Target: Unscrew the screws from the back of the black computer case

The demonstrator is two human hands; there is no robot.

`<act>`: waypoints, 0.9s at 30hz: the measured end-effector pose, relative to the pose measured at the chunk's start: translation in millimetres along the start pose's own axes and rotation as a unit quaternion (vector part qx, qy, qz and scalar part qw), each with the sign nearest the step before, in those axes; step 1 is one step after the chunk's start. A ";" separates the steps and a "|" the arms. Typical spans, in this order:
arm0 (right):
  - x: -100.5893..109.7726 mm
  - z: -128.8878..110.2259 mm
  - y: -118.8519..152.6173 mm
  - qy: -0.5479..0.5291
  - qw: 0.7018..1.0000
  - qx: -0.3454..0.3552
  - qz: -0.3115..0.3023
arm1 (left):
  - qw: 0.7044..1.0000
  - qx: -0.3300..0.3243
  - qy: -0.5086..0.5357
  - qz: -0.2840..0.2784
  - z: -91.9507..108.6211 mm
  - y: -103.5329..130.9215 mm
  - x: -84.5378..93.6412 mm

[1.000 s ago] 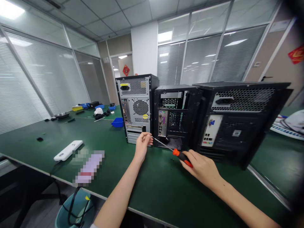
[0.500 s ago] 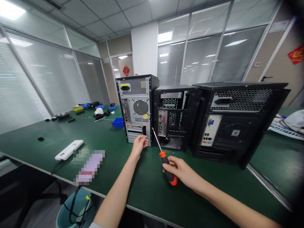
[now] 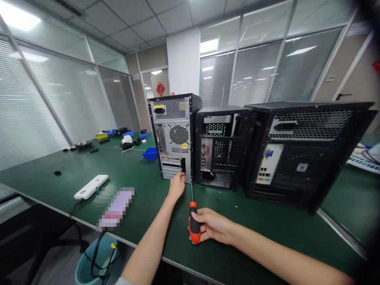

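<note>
Head view, right hand (image 3: 214,226) gripping screwdriver (image 3: 194,225), shaft (image 3: 192,193) pointing forward, left hand (image 3: 177,186) grip unclear

An office space used as a computer workshop: glass partitions with blinds (image 3: 219,79), opened computer cases (image 3: 221,154), loose screws (image 3: 219,198).

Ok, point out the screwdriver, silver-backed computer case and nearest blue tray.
Screwdriver (image 3: 194,226): head view, on its black grip.
Silver-backed computer case (image 3: 178,134): head view, on its round fan grille.
Blue tray (image 3: 149,154): head view, on its outer wall.
</note>
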State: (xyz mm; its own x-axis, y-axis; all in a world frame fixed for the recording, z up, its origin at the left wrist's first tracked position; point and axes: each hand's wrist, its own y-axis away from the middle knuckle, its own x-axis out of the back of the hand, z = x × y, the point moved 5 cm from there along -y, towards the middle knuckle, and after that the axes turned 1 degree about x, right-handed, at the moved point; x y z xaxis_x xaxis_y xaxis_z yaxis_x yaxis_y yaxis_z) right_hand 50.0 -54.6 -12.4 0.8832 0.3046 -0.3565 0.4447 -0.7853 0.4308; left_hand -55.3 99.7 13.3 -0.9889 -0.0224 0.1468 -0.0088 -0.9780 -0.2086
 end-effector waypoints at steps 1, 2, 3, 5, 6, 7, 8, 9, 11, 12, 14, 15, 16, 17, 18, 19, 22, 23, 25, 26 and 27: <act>0.6 0.0 -2.4 -0.005 1.000 -0.002 -0.001 | 1.000 -0.006 -0.007 -0.001 0.4 1.0 -1.2; 1.3 -0.1 -4.5 -0.008 1.000 -0.002 0.000 | 1.000 -0.012 -0.014 -0.003 1.0 2.1 -2.6; 1.8 -0.2 -6.3 -0.009 1.000 0.000 0.001 | 1.000 -0.019 -0.020 -0.005 1.4 3.3 -4.2; 2.7 -0.3 -9.2 -0.011 1.000 0.003 0.003 | 0.999 -0.031 -0.030 -0.011 1.7 5.2 -7.1; 3.2 -0.3 -10.4 -0.011 1.000 0.005 0.003 | 0.999 -0.036 -0.033 -0.013 1.5 6.0 -8.2; 3.8 -0.3 -11.5 -0.011 1.000 0.008 0.004 | 0.998 -0.041 -0.036 -0.015 1.1 6.6 -9.1; 4.4 -0.6 -12.4 -0.011 1.000 0.010 0.005 | 0.998 -0.045 -0.039 -0.017 0.5 6.9 -9.8; 5.1 -1.0 -13.1 -0.011 1.000 0.014 0.005 | 0.998 -0.049 -0.042 -0.020 -0.1 7.1 -10.3; 6.4 -2.5 -14.2 -0.012 1.000 0.021 0.004 | 0.997 -0.054 -0.051 -0.024 -1.3 7.2 -11.0; 7.1 -3.3 -14.6 -0.013 1.000 0.024 0.003 | 0.996 -0.056 -0.058 -0.026 -1.7 7.2 -11.3; 8.0 -4.8 -15.0 -0.014 1.000 0.028 0.002 | 0.995 -0.060 -0.076 -0.030 -2.3 7.1 -12.0; 8.3 -5.3 -15.1 -0.014 1.000 0.028 0.001 | 0.994 -0.063 -0.086 -0.032 -2.5 7.1 -12.4; 8.5 -5.6 -15.1 -0.014 1.000 0.028 0.001 | 0.993 -0.065 -0.096 -0.035 -2.6 7.1 -12.9; 8.6 -5.8 -15.2 -0.014 1.000 0.028 0.001 | 0.991 -0.067 -0.106 -0.038 -2.6 7.2 -13.4; 8.6 -5.8 -15.2 -0.014 1.000 0.029 0.001 | 0.990 -0.069 -0.115 -0.041 -2.6 7.3 -13.9; 8.6 -5.7 -15.3 -0.014 0.999 0.029 0.001 | 0.989 -0.070 -0.125 -0.044 -2.5 7.4 -14.4; 8.9 -5.3 -16.1 -0.016 0.999 0.028 0.001 | 0.984 -0.074 -0.154 -0.053 -1.2 7.9 -15.6; 9.1 -5.3 -16.5 -0.016 0.999 0.028 0.001 | 0.982 -0.075 -0.165 -0.057 -0.4 8.2 -16.0; 9.5 -5.2 -17.2 -0.016 0.999 0.028 0.000 | 0.977 -0.076 -0.191 -0.066 1.6 8.8 -16.9; 9.8 -5.2 -17.5 -0.016 0.999 0.028 -0.001 | 0.973 -0.076 -0.204 -0.071 2.6 9.1 -17.4; 10.0 -5.1 -17.7 -0.016 0.999 0.027 -0.002 | 0.970 -0.077 -0.216 -0.077 3.6 9.4 -18.0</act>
State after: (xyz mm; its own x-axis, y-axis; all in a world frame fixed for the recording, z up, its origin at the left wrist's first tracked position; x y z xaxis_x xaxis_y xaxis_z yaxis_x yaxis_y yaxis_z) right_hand 51.7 -34.9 -19.4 0.8763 0.2911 -0.3840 0.4382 -0.8129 0.3837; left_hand -37.0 90.1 12.2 -0.8195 0.0037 0.5731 -0.2060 -0.9351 -0.2885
